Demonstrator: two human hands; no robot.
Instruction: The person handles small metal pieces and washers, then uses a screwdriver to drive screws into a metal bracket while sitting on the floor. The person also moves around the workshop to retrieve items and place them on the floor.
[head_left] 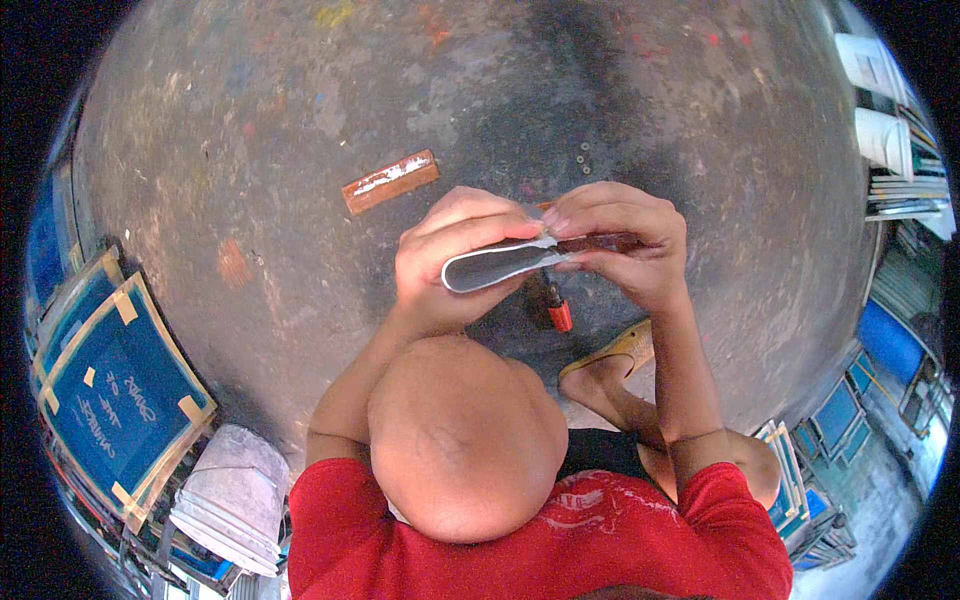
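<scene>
Far left: blue framed screens (118, 395) lean in a stack at the floor edge, a pile of pale folded sheets (232, 500) just beside them. On the stained concrete floor (250, 150) lies a brown wooden bar (390, 181) with a white streak, apart from the hands. Centre: left hand (450, 255) curled round a flat dark strip with a pale edge (495, 265), fingers wrapped over its top, thumb under, gripping it. The strip is held level between both hands, above the floor. Right hand (625, 245) pinches the strip's right end, fingertips pressed together on it. Below the hands a small red-capped tool (556, 308) lies on the floor. A sandalled foot (610, 362) is near it. Far right: more blue frames (835, 415) and stacked white papers (895, 150).
</scene>
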